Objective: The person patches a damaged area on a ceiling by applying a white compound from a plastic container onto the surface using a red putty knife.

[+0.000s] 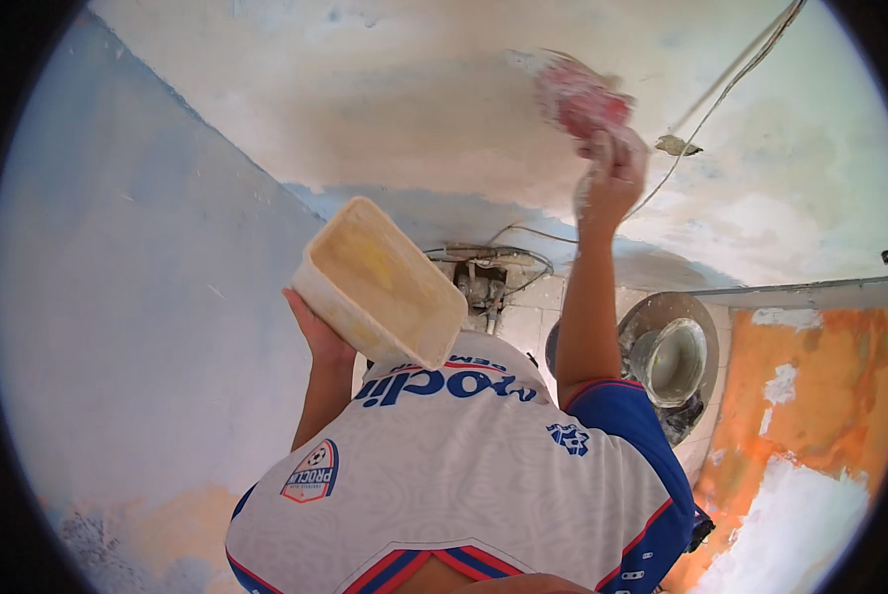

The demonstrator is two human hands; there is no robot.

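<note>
My left hand [317, 329] grips a cream rectangular plastic tub [345, 309] from its left side, in front of my chest. The tub is tilted, and pale yellowish residue coats its inside. My right arm stretches forward and up, and the fingers of my right hand [614, 176] are closed around a red, flat tool [585, 99] smeared with white. Motion blurs this tool, so its exact kind is unclear; it is close to or against the pale, patchy wall [394, 109]. White paste marks the right hand and wrist.
A thin cable [726, 104] runs down the wall past a small rough hole [678, 147]. Pipes and wires show in an opening [479, 282]. On the tiled floor stands a whitish bucket [670, 364] within a grey round basin [696, 312]. An orange, patched wall [810, 396] rises at right.
</note>
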